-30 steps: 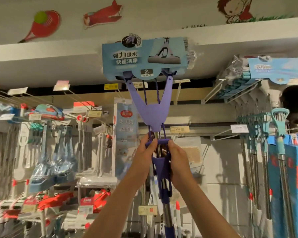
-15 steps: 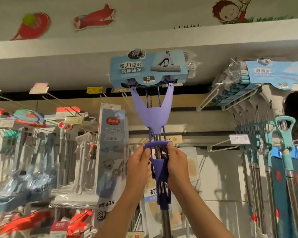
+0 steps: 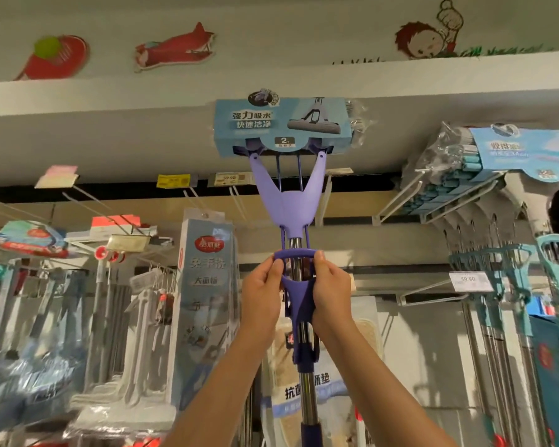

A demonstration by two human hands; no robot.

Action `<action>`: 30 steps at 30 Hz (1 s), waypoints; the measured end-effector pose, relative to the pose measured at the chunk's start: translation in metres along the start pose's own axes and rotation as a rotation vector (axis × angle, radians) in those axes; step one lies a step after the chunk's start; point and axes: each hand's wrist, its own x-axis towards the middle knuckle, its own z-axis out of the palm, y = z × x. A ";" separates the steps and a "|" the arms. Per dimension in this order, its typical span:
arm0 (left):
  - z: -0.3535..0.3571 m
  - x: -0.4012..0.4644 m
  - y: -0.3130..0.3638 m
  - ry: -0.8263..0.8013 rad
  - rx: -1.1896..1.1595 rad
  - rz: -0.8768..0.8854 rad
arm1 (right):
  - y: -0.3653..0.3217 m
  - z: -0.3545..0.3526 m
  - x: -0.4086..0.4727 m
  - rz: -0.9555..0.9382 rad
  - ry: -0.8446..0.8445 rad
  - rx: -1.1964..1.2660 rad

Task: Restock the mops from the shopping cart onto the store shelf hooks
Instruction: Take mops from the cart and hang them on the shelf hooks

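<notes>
I hold a purple sponge mop (image 3: 291, 204) upright, head up, in front of the shelf. Its head sits in a light-blue cardboard sleeve (image 3: 283, 125) just under the grey top ledge. My left hand (image 3: 261, 295) and my right hand (image 3: 331, 293) both grip the purple squeeze handle on the steel pole, one on each side. Empty white wire hooks (image 3: 323, 201) stick out behind the mop's fork. The shopping cart is out of view.
Teal-handled mops (image 3: 557, 269) hang in a row on hooks at the right, their heads (image 3: 449, 185) stacked above. Boxed flat mops (image 3: 205, 304) and grey squeegee mops (image 3: 120, 317) hang at the left. Price tags (image 3: 470, 280) sit on hook ends.
The mop has shifted slightly right and down in view, its head now under the ledge. Both hands keep their grip on the squeeze handle.
</notes>
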 end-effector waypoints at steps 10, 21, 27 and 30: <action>-0.019 0.063 -0.017 -0.067 -0.044 0.020 | 0.012 0.043 0.039 -0.071 0.062 -0.037; -0.027 0.076 -0.048 -0.125 -0.104 0.051 | 0.056 0.051 0.046 -0.089 0.115 -0.044; -0.019 0.076 -0.075 -0.077 -0.103 0.002 | 0.072 0.037 0.051 -0.066 0.111 -0.015; -0.012 0.080 -0.073 -0.058 -0.118 0.016 | 0.068 0.034 0.059 -0.074 0.088 -0.026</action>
